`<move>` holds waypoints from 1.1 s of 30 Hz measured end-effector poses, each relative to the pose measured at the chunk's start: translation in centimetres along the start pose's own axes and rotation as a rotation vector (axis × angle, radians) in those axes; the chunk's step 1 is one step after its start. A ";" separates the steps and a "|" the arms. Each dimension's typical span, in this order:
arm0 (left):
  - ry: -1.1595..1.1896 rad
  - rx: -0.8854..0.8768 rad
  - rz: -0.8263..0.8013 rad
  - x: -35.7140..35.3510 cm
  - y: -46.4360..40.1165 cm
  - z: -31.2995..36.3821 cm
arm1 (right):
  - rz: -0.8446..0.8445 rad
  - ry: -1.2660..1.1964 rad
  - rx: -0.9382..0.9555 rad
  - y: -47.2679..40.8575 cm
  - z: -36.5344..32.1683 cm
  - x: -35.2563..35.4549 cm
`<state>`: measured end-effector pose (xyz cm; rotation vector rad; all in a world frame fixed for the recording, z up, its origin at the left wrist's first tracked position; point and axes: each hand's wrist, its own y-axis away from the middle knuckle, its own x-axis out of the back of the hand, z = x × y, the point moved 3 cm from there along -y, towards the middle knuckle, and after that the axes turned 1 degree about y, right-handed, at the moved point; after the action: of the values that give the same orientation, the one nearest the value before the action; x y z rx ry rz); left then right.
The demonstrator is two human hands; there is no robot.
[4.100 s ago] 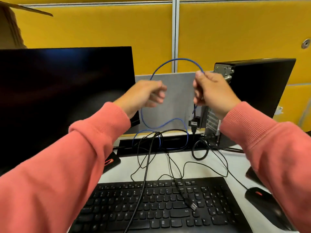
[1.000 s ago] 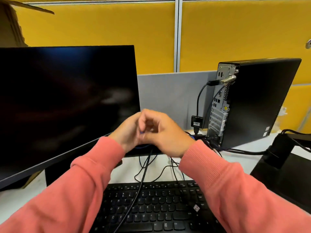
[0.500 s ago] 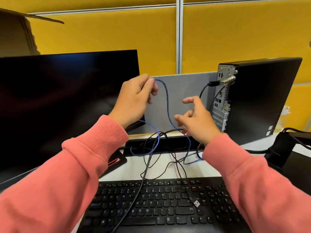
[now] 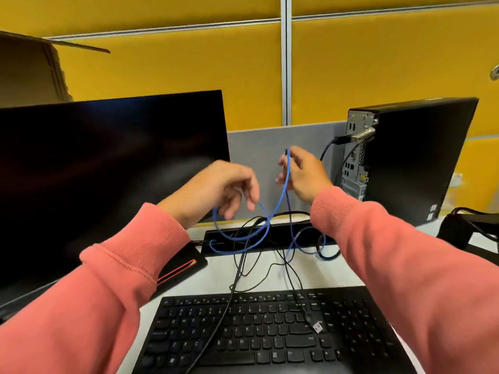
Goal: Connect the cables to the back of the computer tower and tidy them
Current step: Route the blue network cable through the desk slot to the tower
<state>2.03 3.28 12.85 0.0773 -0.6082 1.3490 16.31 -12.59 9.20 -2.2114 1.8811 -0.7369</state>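
Head view: white desk [image 4: 216, 276] with keyboard [image 4: 270, 333], yellow partition panels [image 4: 189, 71] behind.

The computer tower [image 4: 415, 157] has a glossy black side and bare metal back; the keyboard [image 4: 270, 333] is matt black plastic; the sleeves [image 4: 405, 265] are ribbed pink cloth.

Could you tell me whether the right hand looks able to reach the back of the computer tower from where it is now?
Probably yes: the right hand is raised just left of the computer tower rear panel with open space between, though it holds the blue cable.
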 end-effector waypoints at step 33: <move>0.094 -0.321 0.641 5.7 -6.8 7.8 | -0.204 0.657 -0.023 4.3 7.9 1.5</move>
<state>6.01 3.59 24.02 -0.4761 -0.7994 1.8354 16.25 -16.47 0.99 -2.3871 1.9114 -1.6501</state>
